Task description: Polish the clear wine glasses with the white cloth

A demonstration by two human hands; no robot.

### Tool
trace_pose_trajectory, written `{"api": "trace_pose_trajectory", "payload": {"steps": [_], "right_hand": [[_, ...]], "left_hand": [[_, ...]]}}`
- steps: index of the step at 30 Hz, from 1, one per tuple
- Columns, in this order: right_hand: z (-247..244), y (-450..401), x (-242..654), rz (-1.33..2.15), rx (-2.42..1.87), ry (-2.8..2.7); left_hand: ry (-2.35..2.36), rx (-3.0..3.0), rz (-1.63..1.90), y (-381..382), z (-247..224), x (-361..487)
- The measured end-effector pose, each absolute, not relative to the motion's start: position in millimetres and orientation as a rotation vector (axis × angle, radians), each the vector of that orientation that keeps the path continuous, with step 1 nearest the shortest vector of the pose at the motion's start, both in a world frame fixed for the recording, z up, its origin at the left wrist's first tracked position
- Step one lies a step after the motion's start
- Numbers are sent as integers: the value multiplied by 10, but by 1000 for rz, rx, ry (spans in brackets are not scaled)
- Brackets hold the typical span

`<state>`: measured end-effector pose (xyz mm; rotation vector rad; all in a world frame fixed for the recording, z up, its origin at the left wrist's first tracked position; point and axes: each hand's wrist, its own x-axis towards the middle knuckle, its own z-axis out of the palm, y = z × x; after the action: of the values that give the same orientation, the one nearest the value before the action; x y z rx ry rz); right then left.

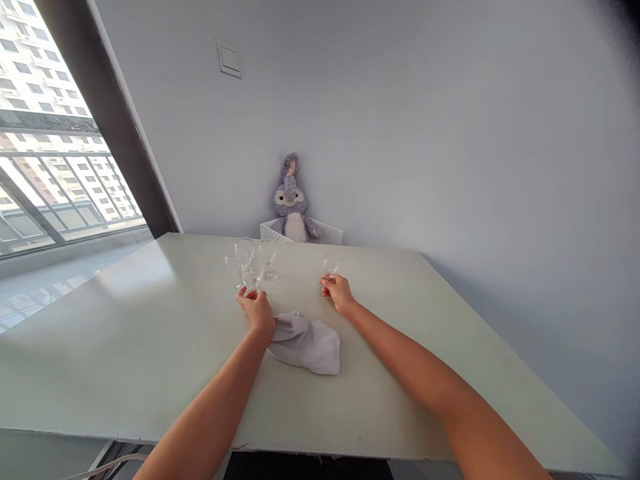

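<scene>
Several clear stemmed glasses (pixel 245 251) stand in a group on the left part of the table. My left hand (pixel 256 307) is at the front of this group, its fingers closed around the lower part of the nearest glass (pixel 254 268). Apart from them, to the right, another clear glass (pixel 332 263) is upright in my right hand (pixel 337 291), which pinches it by the stem. A light grey cloth (pixel 313 343) lies crumpled on the table between my forearms, beside my left wrist.
A pale table (pixel 390 400) spans the view. Behind its far edge a purple plush rabbit (pixel 295 223) sits in a white perforated basket (pixel 333 235) against the wall. A window (pixel 60 133) is at the left.
</scene>
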<state>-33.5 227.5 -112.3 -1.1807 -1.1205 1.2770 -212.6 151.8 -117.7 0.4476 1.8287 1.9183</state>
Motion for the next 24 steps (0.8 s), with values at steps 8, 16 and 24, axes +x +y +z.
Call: {"api": "trace_pose_trajectory", "payload": {"steps": [8,16,24], "right_hand": [[-1002,2143,-969,1425,-1044,-1255],[-982,2018,-1080,1457,-1000,-1360],[-846,2037,-1162,1439,-962,-1581]], "left_hand": [[1732,570,1866,1615,-1281,-2170],[1768,841,1718,1663,-1272,-2163],[1945,1351,1272,1419,-1213,-1860]]}}
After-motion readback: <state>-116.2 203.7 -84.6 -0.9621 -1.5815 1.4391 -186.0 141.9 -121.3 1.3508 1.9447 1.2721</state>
